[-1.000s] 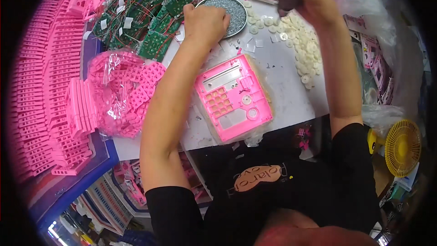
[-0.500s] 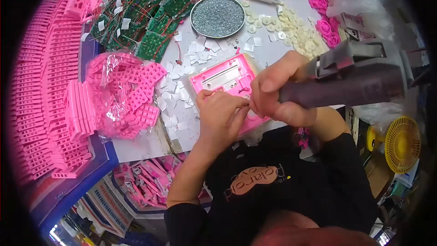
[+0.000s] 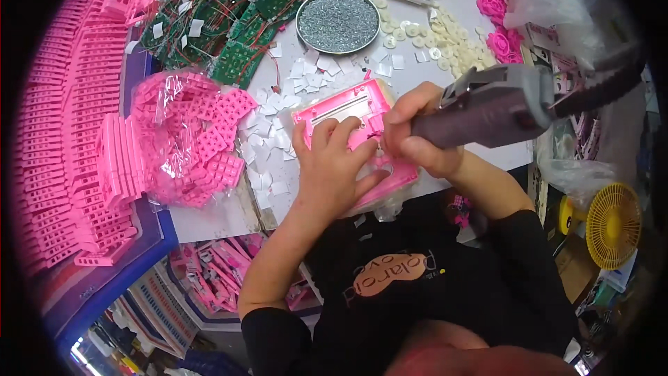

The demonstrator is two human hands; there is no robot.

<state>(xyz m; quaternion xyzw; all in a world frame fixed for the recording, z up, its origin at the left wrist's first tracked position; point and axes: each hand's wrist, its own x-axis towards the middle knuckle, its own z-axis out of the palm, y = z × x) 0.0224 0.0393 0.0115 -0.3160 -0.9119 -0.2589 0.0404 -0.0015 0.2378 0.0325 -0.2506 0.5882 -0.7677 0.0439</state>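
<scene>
My right hand (image 3: 424, 136) is wrapped round a dark grey electric screwdriver (image 3: 487, 108), held slanting with its working end toward a pink plastic housing (image 3: 396, 177). The tool's tip is hidden by my fingers. Fingers spread, my left hand (image 3: 330, 170) lies over the left and middle of the housing, holding nothing that shows. The housing rests on the white table on a pale pad, partly hidden, and has a metallic strip set in its upper part. Beyond it stands a round tray (image 3: 339, 22) full of small silvery screws.
White paper squares (image 3: 268, 146) are scattered left of the housing. A bag of pink keypads (image 3: 188, 139), wired green circuit boards (image 3: 236, 56) and stacked pink parts (image 3: 76, 132) fill the left. Cream discs (image 3: 459, 45) lie far right; a yellow fan (image 3: 612, 226) stands near right.
My left hand has opened from bunched fingers to a spread over the housing. My right hand and the screwdriver have shifted slightly left, with the tool's body turned.
</scene>
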